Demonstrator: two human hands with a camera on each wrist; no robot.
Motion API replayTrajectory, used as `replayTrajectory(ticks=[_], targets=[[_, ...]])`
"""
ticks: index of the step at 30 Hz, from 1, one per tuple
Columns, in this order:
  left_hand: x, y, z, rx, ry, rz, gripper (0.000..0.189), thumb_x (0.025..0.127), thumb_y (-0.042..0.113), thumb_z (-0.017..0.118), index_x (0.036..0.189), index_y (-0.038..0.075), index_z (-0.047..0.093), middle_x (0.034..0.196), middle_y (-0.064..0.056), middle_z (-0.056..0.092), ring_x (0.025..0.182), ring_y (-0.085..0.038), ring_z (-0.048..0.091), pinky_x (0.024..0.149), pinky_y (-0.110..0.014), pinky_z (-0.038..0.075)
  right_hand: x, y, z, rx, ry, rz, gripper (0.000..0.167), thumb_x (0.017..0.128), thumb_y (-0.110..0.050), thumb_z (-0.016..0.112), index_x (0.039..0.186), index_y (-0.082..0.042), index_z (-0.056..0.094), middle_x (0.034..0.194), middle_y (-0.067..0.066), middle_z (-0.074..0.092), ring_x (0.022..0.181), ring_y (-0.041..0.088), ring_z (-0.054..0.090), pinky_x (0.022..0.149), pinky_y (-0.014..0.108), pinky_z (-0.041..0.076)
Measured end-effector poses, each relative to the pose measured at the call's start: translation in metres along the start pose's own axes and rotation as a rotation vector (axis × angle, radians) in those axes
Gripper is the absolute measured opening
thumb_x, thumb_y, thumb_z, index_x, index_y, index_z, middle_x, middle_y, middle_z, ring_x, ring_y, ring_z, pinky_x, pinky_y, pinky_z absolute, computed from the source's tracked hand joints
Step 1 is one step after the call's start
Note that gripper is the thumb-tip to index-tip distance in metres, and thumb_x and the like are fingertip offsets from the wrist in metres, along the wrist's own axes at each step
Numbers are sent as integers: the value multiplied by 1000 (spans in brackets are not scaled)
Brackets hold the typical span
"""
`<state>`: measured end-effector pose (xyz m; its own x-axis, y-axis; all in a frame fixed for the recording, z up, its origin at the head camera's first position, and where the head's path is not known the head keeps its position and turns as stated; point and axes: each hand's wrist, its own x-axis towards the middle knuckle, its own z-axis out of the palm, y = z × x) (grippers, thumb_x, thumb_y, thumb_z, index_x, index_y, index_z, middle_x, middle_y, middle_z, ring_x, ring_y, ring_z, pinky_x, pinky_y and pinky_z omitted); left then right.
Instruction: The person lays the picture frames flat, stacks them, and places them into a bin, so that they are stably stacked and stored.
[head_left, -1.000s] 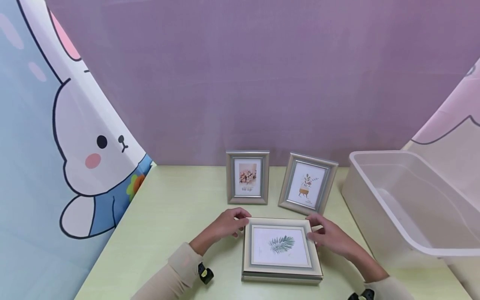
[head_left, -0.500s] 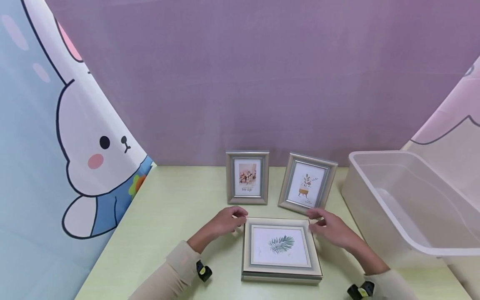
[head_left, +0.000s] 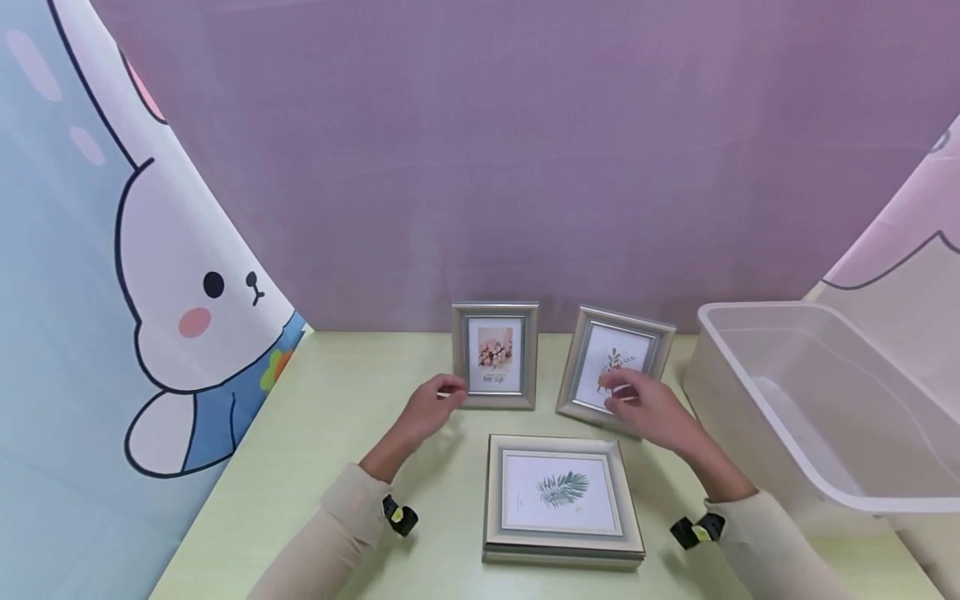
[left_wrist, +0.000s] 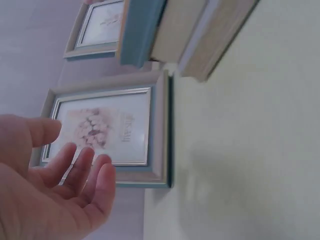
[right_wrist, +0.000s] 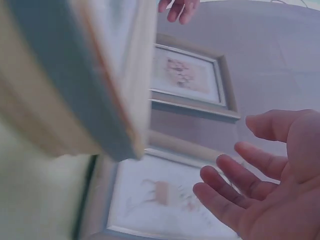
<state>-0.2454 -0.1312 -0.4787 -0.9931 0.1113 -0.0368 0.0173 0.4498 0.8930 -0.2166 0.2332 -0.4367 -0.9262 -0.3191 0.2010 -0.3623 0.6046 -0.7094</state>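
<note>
A cream picture frame (head_left: 498, 500) with a green leaf print lies flat on top of another frame in a stack at the front middle. Behind it a picture frame (head_left: 462, 333) with a pink flower print stands upright. To its right another upright frame (head_left: 660, 350) shows a potted-plant print, turned at an angle. My left hand (head_left: 429, 410) hovers by the lower left corner of the flower frame, fingers loosely bent and holding nothing. In front of the plant frame is my right hand (head_left: 654, 410), relaxed and holding nothing, overlapping part of its print.
A large white plastic bin (head_left: 712, 400) stands to the right of the frames. The pale green table (head_left: 337, 375) ends at a purple cloth backdrop (head_left: 525, 167). A rabbit-print cloth (head_left: 172, 350) hangs on the left.
Both hands have left the top corners of the stacked frames and moved up and away, toward the two upright frames. The stack and the upright frames stay where they were.
</note>
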Motion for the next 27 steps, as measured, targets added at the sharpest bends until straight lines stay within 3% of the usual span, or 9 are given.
replayTrajectory(ticks=[6,11,21,27], targets=[[15,8,-11,-70,131,-73,34,102,25,61,133,10,61,134,-11,63,124,-31,60,102,-46,53,34,-29,-2,-17,32,-60,34,96,-1,63,129,8,60,127,29,64,113,43,66,97,50,57],[28,7,-15,-118,215,-79,37,101,24,62,136,10,58,137,-12,62,126,-31,59,104,-47,52,65,-50,3,-63,54,-112,33,98,-6,61,130,3,62,126,22,67,114,38,66,101,49,56],[48,-2,-6,-234,274,-30,37,99,26,66,131,9,61,137,-13,61,125,-32,60,106,-45,51,126,-77,23,-162,109,-230,29,98,-11,62,126,-2,66,124,16,68,116,32,63,104,48,53],[54,-3,5,-290,282,-28,35,97,21,67,130,9,61,136,-15,61,124,-34,62,103,-46,54,154,-89,35,-308,66,-241,31,100,-17,60,129,-7,66,129,12,66,121,30,61,106,47,50]])
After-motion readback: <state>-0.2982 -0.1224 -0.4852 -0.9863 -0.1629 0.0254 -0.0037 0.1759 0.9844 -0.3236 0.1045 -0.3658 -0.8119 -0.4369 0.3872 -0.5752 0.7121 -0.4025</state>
